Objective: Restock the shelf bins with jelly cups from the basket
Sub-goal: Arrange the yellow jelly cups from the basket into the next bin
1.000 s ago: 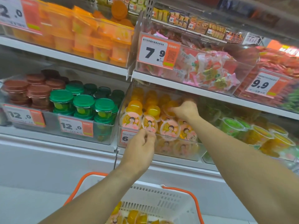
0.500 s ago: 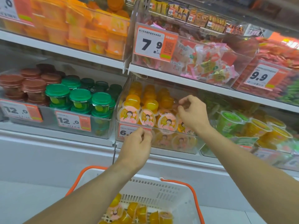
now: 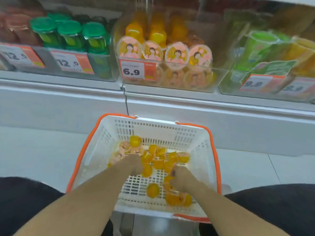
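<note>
A white basket (image 3: pixel 95 150) with orange handles sits low in front of me and holds several yellow jelly cups (image 3: pixel 152 189). Both my hands are down inside it. My left hand (image 3: pixel 133 163) curls into the pile, and a yellow cup (image 3: pixel 147 170) shows under its fingers. My right hand (image 3: pixel 181 180) curls around an orange-yellow cup (image 3: pixel 167 179) near the basket's right side. On the shelf above, the clear bin (image 3: pixel 219 77) tagged 6.9 is stacked with the same cartoon-lidded cups (image 3: pixel 152 51).
Green-lidded cups (image 3: pixel 69 34) fill the bin on the left, tagged 12.0. Green and yellow cups (image 3: pixel 260 46) fill the bin on the right. A white shelf ledge (image 3: pixel 204 101) runs between the bins and the basket. My dark-clothed knees flank the basket.
Both hands have left the shelf bin and dropped into the basket. The view has tilted down, so the basket's contents now show in full.
</note>
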